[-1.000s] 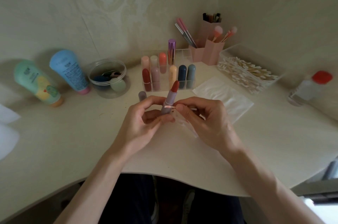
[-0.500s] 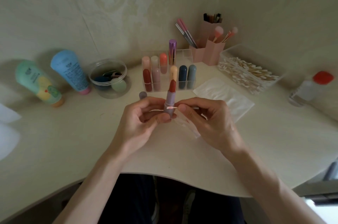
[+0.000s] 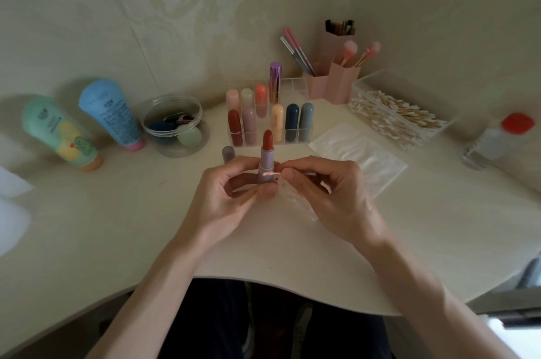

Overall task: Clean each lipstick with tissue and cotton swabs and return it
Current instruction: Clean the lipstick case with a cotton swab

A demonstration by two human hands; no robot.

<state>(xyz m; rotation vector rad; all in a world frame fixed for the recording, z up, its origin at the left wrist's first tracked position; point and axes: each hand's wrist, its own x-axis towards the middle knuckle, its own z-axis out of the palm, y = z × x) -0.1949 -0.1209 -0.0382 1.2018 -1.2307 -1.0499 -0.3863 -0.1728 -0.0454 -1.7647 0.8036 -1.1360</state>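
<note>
Swabbing the tube's collar, I see my left grip (image 3: 231, 194) pinching the lipstick (image 3: 267, 161), tilted a second ago, now upright over the near edge of the table (image 3: 117, 212); my right grip (image 3: 328, 191) pinches the cotton swab (image 3: 270, 174) against it. Cleaning continues, I judge; return pending.

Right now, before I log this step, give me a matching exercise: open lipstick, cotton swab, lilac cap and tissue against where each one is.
1 open lipstick
2 cotton swab
3 lilac cap
4 tissue

A flat on the table, right of the organiser
B upright in the left hand
C standing on the table behind the left hand
D pinched in the right hand

Pairs: 1-B, 2-D, 3-C, 4-A
</note>
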